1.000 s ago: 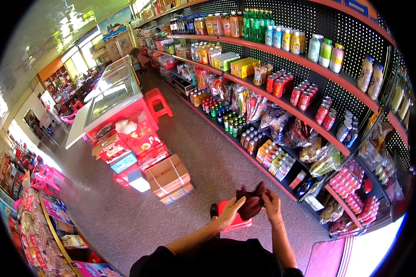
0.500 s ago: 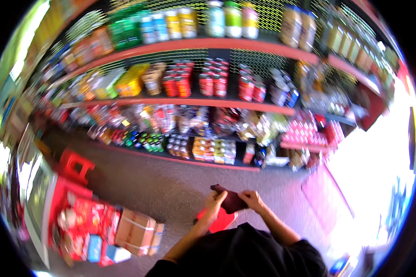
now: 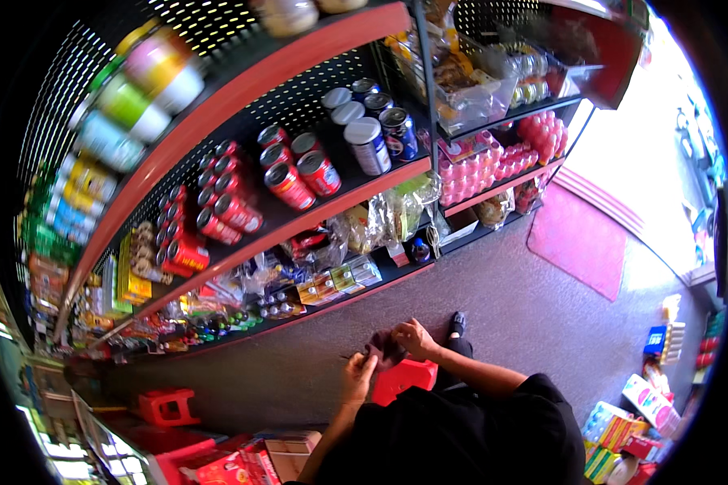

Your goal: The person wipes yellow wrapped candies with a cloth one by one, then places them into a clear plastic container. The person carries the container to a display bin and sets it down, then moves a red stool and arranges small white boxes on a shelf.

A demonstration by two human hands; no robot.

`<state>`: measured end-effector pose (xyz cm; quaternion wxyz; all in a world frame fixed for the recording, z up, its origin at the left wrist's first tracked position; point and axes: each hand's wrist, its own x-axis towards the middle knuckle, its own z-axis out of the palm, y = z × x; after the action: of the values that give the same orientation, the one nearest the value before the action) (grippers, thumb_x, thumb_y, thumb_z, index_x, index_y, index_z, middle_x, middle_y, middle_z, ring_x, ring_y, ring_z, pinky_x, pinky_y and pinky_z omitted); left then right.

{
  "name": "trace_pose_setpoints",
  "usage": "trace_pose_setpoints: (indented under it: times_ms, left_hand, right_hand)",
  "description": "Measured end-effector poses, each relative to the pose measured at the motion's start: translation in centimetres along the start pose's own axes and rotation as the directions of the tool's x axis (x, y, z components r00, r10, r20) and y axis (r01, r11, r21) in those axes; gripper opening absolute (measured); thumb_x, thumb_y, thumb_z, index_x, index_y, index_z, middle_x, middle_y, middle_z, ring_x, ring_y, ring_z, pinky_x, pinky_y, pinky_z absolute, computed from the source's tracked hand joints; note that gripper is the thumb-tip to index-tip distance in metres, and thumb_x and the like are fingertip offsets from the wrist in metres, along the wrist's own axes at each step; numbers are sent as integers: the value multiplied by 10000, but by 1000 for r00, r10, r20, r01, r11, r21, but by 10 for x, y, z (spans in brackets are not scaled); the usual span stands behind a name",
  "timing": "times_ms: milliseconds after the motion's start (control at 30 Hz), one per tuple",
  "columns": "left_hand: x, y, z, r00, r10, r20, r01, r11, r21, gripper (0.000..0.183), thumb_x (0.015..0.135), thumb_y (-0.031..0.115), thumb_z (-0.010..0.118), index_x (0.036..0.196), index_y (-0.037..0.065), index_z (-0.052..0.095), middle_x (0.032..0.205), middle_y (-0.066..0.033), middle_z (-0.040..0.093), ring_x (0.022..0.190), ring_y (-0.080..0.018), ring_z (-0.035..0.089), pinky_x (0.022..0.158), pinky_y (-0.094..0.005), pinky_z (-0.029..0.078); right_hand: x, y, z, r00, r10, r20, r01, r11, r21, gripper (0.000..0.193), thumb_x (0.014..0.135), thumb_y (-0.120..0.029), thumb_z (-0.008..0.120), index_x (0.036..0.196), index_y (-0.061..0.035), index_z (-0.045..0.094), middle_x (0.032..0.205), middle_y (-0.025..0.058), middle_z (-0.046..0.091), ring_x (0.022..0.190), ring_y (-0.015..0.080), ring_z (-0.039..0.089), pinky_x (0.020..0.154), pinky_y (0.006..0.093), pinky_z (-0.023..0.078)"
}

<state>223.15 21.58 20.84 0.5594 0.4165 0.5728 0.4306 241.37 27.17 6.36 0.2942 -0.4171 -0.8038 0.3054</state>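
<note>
A dark maroon cloth hangs bunched between my two hands, in front of my body. My left hand pinches its lower left side, fingers closed. At the upper right edge of the cloth, my right hand is closed with thumb and fingertips together. Just below the hands is a red plastic stool, partly hidden by my dark shirt. One dark shoe of mine shows on the floor past my right forearm.
Shelving with red edges runs along the front and left, holding red cans, jars and packets. Another red stool stands at lower left near cartons. A pink mat lies by the bright doorway; boxed goods sit lower right.
My view has swung to the right and nearer the shelves, bringing the mat and doorway inward. The cloth, earlier stretched flatter between my hands, is now more bunched.
</note>
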Motion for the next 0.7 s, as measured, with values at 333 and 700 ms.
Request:
trace_pose_setpoints:
  times_ms: [333,700]
  left_hand:
    - [162,-131,20,894,-397,210,443,855,-269,170,877,246,613,825,104,536,773,47,522,701,-59,484,665,-210,409]
    - [314,-362,-56,544,-596,591,644,748,161,258,844,231,639,1040,71,588,951,-12,619,852,-113,581,772,-262,463]
  right_hand:
    - [6,118,58,619,227,752,-705,-262,659,483,851,-469,496,1141,-92,582,1048,50,625,997,202,566,831,373,463]
    - [17,279,187,566,600,565,-501,-294,814,356,888,-367,561,1039,-49,613,931,22,645,817,130,614,725,286,508]
